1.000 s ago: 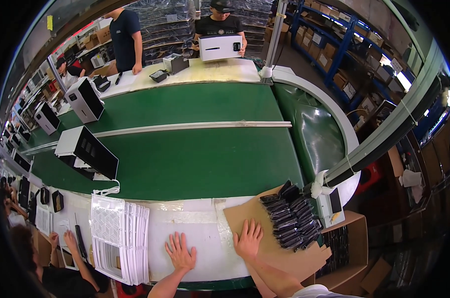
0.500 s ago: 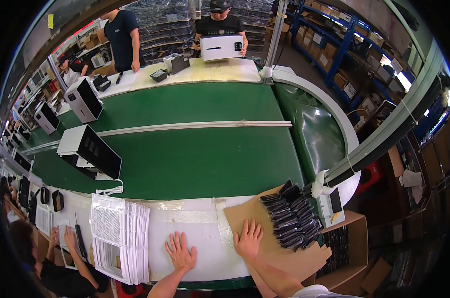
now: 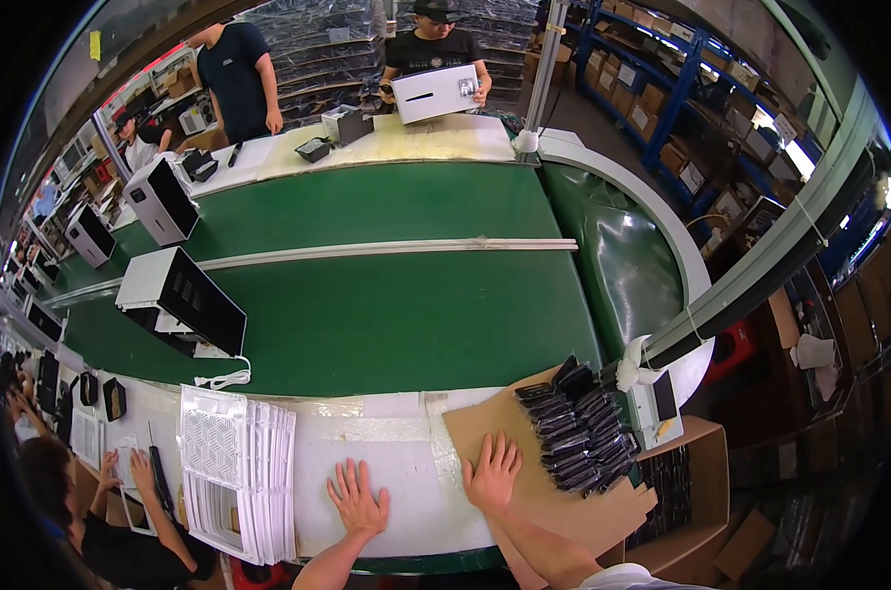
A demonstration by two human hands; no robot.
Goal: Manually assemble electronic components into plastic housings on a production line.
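Note:
My left hand [image 3: 358, 500] lies flat on the white worktop [image 3: 406, 531], fingers spread, with nothing in it. To its left stands a stack of white patterned plastic panels [image 3: 239, 472]. My right hand [image 3: 492, 474] rests flat, fingers apart, on the left part of a brown cardboard sheet [image 3: 524, 511]. On that sheet, right of this hand, several black plastic-wrapped parts [image 3: 578, 433] are piled in rows. Ahead on the green conveyor belt, to the left, stands a white and black appliance casing [image 3: 185, 300] with a white cord [image 3: 227, 378] hanging toward the worktop.
An open carton [image 3: 706, 482] of black wrapped parts stands at the right. A white rail [image 3: 386, 253] divides the green belt [image 3: 406, 324]. Across it a person [image 3: 436, 49] holds a white casing [image 3: 440, 93]. A co-worker [image 3: 101, 521] sits at the left. A metal post [image 3: 760, 265] rises at the right.
On the near belt lane the casing has shifted slightly right; those on the far lane moved slightly left. The person opposite has tilted the white casing. Both my hands are still.

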